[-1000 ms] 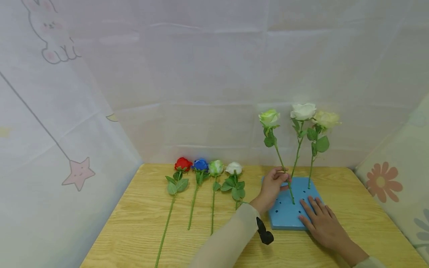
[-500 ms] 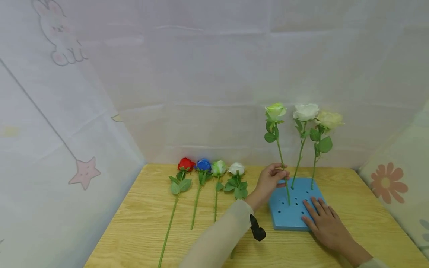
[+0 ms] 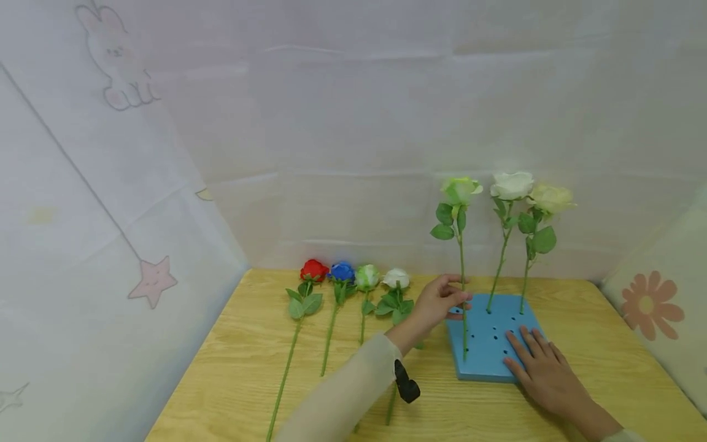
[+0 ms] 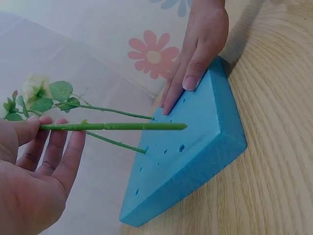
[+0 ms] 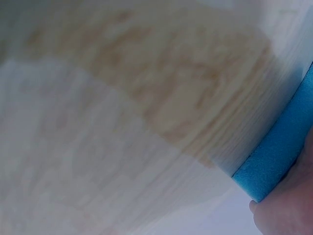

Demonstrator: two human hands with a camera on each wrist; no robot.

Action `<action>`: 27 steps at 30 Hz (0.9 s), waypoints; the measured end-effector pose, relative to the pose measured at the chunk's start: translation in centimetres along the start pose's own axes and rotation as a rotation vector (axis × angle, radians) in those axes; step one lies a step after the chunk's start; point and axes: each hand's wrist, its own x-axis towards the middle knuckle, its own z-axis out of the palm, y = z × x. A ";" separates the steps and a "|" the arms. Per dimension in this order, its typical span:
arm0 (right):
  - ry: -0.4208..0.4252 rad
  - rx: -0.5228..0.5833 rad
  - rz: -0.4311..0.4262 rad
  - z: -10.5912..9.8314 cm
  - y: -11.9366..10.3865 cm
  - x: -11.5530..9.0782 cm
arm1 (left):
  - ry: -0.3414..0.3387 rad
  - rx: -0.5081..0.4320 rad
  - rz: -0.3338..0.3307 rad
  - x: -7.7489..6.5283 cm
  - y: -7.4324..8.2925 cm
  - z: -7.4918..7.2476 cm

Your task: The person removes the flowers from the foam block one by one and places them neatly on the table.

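My left hand (image 3: 439,302) pinches the stem of a pale green rose (image 3: 461,191), held upright over the left part of a blue foam block (image 3: 480,368) dotted with small holes. In the left wrist view the cut tip of that stem (image 4: 146,126) is free, clear of the foam surface. My right hand (image 3: 549,374) lies with straight fingers on the block's right side. A white rose (image 3: 512,185) and a cream rose (image 3: 551,198) stand in holes toward the block's back edge.
Left of the block, a red rose (image 3: 313,271), a blue rose (image 3: 342,272), a green-white rose (image 3: 367,277) and a white rose (image 3: 396,279) lie on the wooden table (image 3: 221,368). A printed cloth backdrop (image 3: 342,123) rises behind the table.
The pale green rose's stem tip has come away from near the block's middle and shifted left and nearer the front; the stem now stands straighter. The right hand stays on the block.
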 end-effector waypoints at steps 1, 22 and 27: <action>-0.002 0.003 0.001 0.0 0.1 0.0 | -0.005 0.005 -0.002 -0.2 0.1 -0.1; -0.020 0.027 -0.001 0.0 0.0 -0.1 | -0.068 -0.020 -0.124 -5.1 -0.1 -3.9; -0.006 0.012 -0.008 0.1 0.1 -0.1 | -0.051 -0.050 -0.159 -6.0 -0.2 -4.2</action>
